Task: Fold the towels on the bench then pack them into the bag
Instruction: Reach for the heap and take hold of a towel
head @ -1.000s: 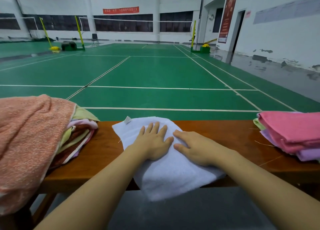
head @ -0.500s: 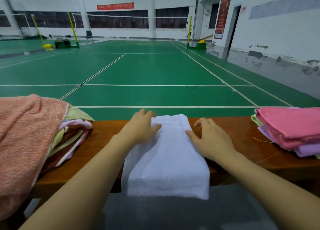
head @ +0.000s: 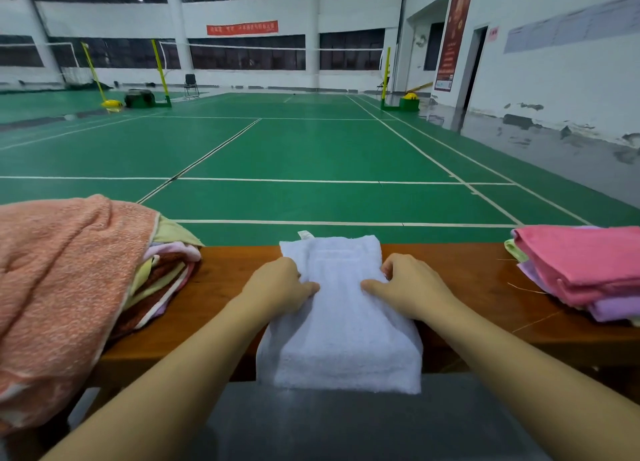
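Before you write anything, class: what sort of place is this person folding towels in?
Most likely an indoor badminton hall: green court floor with white boundary lines, and a net strung between yellow posts across the far end.

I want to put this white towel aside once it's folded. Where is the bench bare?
Bare wood lies between the white towel and the pink stack, past the right hand. A narrower strip lies between the left hand and the crowded unfolded pile.

1 head cam – looks fwd-down, near bench [head: 460, 277].
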A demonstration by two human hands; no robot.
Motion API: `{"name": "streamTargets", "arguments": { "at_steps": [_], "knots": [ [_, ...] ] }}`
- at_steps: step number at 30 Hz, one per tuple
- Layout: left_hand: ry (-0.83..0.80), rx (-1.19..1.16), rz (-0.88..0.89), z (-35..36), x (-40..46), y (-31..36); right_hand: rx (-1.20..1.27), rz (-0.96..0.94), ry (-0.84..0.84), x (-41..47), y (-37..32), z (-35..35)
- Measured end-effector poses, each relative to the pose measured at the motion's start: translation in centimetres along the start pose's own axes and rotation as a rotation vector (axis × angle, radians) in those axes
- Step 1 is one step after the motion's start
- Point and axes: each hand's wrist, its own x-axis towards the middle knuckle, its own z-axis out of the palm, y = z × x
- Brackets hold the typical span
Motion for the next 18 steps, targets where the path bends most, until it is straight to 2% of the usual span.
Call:
{"name": "streamTargets", "arguments": {
  "at_steps": [3, 8, 12, 15, 18],
  "knots": [
    [0.050, -0.158, 0.029, 0.1, 0.1, -0.3, 0.128, 0.006, 0.046, 0.0, 0.0, -0.3],
    [0.233, -0.690, -0.035, -0.3, 0.5, -1.1, 0.533, 0.038, 0.138, 0.2, 0.9, 0.3],
    [0.427, -0.763, -0.082, -0.8, 0.1, -0.7, 0.700, -0.029, 0.243, 0.2, 1.2, 0.5],
    [0.485, -0.886, 0.062, -1.3, -0.3, -0.4, 0.842, -0.107, 0.289, -0.4, 0.7, 0.1],
    [0.457, -1.097, 0.232, -1.8, -0.8, -0.3, 0.944, -0.170, 0.360, -0.6, 0.5, -0.7]
  ]
}}
